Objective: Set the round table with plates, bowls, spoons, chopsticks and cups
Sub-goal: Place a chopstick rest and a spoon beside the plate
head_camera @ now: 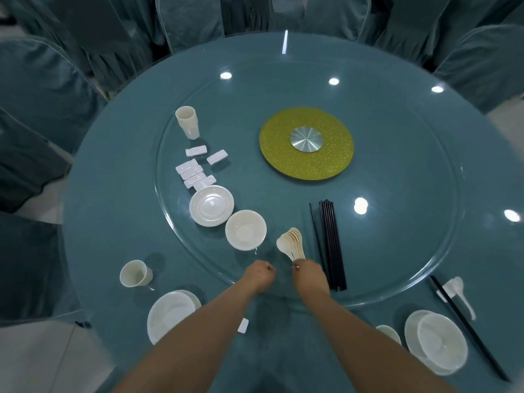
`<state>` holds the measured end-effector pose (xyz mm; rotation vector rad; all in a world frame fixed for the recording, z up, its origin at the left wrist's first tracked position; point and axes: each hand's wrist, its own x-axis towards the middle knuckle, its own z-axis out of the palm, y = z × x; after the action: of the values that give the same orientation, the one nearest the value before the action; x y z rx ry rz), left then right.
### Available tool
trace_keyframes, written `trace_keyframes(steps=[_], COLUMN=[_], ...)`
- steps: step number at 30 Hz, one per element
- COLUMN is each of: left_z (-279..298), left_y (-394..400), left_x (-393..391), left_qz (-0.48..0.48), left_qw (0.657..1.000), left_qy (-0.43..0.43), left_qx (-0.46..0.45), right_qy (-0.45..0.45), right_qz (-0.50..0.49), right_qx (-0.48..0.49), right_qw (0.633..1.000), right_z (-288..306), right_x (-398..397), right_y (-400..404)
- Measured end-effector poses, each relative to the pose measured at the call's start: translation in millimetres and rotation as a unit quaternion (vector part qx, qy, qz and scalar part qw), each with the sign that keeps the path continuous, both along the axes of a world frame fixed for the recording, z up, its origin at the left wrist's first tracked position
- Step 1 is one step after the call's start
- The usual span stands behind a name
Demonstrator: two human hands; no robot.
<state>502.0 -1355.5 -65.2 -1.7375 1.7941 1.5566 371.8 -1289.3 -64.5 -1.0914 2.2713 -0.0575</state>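
Cream-white spoons (292, 243) lie nested in a fanned stack on the glass turntable (397, 171), bowls pointing away, handles toward the person. Right hand (310, 275) sits at the handle ends, fingers curled over them; it appears to pinch one or more handles, though the fingertips themselves are hidden behind the knuckles. Left hand (259, 275) is just beside it, apart from the spoons, fingers curled into a loose fist with nothing visible in it.

Black chopsticks (330, 245) lie in a bundle just right of the spoons, one stick slightly separated on the left side. Stacked bowls (245, 229) and stacked plates (211, 205) stand left of the spoons, on the turntable. Stacked cups (187, 121) stand further back, with white chopstick rests (195, 170) between cups and plates.

Near edge, left: single cup (135, 273) and a plate (171, 316). Near edge, right: bowl on plate (436, 340), a chopstick pair (470, 330), a spoon (460, 293) on a rest.
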Motion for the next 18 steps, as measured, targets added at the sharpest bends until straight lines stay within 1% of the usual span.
trace_keyframes(steps=[2, 9, 13, 18], left_z=[-5.5, -13.7, -13.4, -17.0], left_y=[-1.3, -12.3, -15.2, -14.7], left_x=[3.2, 11.8, 13.7, 17.4], left_qz=[0.008, 0.044, 0.042, 0.052], left_qw=[1.000, 0.998, 0.999, 0.998], left_qy=[-0.002, 0.001, 0.000, 0.013], left_qx=[0.005, 0.038, 0.031, 0.019], right_qy=[0.014, 0.045, 0.059, 0.079], right_qz=[0.018, 0.042, 0.047, 0.081], right_qx=[-0.009, 0.032, 0.031, 0.040], right_qw=[1.000, 0.998, 0.997, 0.993], right_z=[-0.2, -9.7, -11.8, -12.5], right_x=[-3.8, 2.5, 7.4, 11.5], right_y=[-9.3, -25.3, -32.8, -39.0])
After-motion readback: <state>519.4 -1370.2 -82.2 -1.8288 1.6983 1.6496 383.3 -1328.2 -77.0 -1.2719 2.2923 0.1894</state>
